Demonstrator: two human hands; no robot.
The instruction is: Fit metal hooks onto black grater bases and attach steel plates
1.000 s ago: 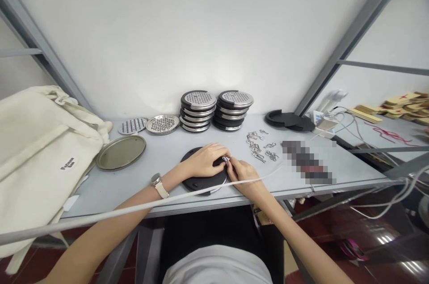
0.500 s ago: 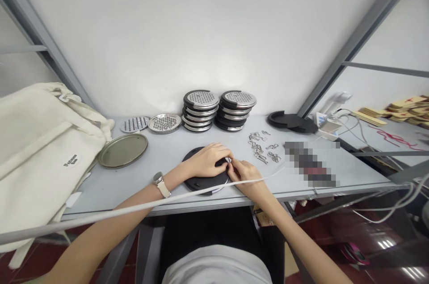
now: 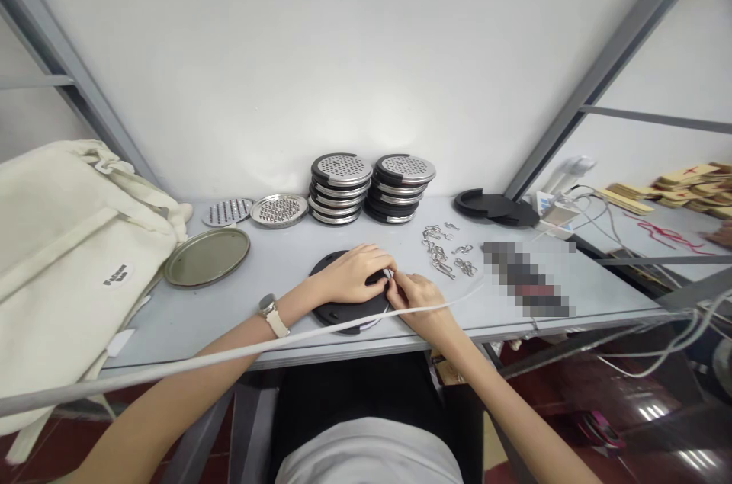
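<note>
A black round disc [image 3: 343,312] lies on the table in front of me, with a pale metallic edge showing at its right. Across its top lies my left hand [image 3: 355,274], its thumb and fingers closed on the right side of the disc. At that same edge my right hand [image 3: 420,299] is pinched, the fingertips meeting those of the left hand. A small shiny bit shows between the fingertips, too small to name. Several small metal clasps [image 3: 435,251] lie loose to the right of my hands.
Two stacks of grater discs in black holders [image 3: 341,190] stand by the wall. Left are loose grater plates [image 3: 279,209], an olive-coloured round lid [image 3: 207,257] and a cream bag [image 3: 74,240]. Black holders [image 3: 495,207] lie at right. A white cable [image 3: 229,354] crosses before me.
The view has shifted very slightly. Both hands keep their places at the disc's right edge. Part of another person's hand now shows at the far right.
</note>
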